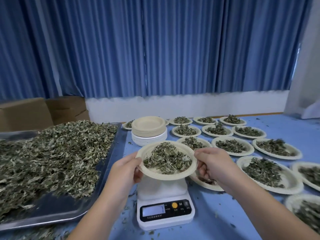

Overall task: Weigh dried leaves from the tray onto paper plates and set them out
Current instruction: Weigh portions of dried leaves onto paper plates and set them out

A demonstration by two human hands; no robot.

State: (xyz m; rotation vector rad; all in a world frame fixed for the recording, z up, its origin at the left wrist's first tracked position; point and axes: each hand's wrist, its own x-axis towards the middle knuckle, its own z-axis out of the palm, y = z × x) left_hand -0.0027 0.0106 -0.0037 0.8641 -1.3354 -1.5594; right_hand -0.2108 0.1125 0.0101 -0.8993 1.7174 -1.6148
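Observation:
A paper plate (pixel 174 175) heaped with dried leaves (pixel 167 159) hangs just above the white digital scale (pixel 164 213). My left hand (pixel 126 168) grips its left rim, thumb on top. My right hand (pixel 213 163) pinches the right rim. Left of the scale lies a metal tray (pixel 55 210) piled with dried leaves (pixel 52 153). Several filled paper plates (pixel 232 146) are set out in rows on the blue table to the right.
A stack of empty paper plates (pixel 149 130) stands behind the scale. Cardboard boxes (pixel 43 111) sit behind the tray, and blue curtains hang along the back wall. Leaf crumbs are scattered on the blue table (pixel 216 213) around the scale.

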